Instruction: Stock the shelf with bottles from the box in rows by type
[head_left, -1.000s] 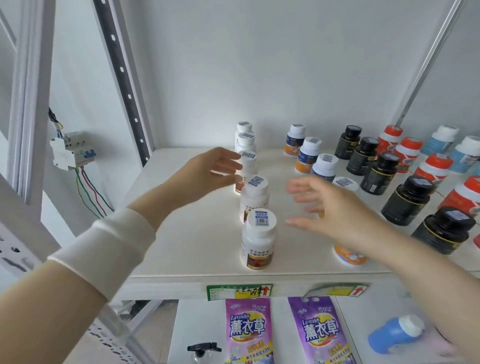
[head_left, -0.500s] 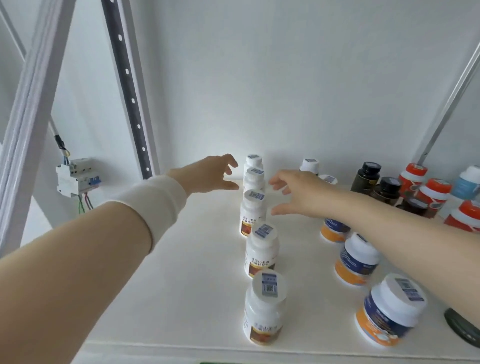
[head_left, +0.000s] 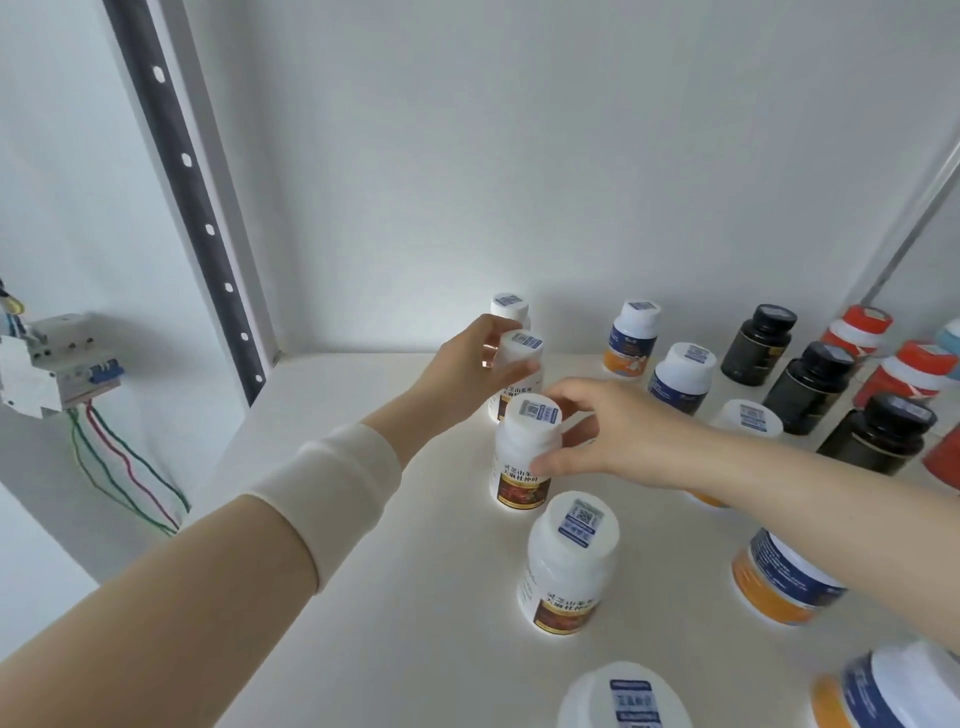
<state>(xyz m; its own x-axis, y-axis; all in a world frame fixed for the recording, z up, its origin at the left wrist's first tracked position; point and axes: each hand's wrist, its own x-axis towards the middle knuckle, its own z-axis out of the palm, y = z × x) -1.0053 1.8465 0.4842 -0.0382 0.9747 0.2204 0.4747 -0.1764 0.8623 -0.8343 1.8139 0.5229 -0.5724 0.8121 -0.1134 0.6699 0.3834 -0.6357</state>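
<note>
A row of white bottles with brown labels runs front to back down the middle of the white shelf (head_left: 363, 597). My left hand (head_left: 462, 369) wraps the second bottle from the back (head_left: 519, 348) at its neck. My right hand (head_left: 608, 436) grips the third white bottle (head_left: 524, 441), thumb low on its side and fingers behind the cap. Another white bottle (head_left: 569, 561) stands in front of it, and one more cap shows at the bottom edge. The box is not in view.
To the right stand rows of blue-and-orange bottles (head_left: 680, 374), black bottles (head_left: 808, 384) and red-capped bottles (head_left: 909, 374). A dark perforated upright (head_left: 197, 208) stands at the shelf's back left. A breaker box with coloured wires (head_left: 57, 358) hangs on the left wall.
Both hands were open beside the far bottles. Now the left hand has closed on the second white bottle and the right hand on the third. The view has moved closer.
</note>
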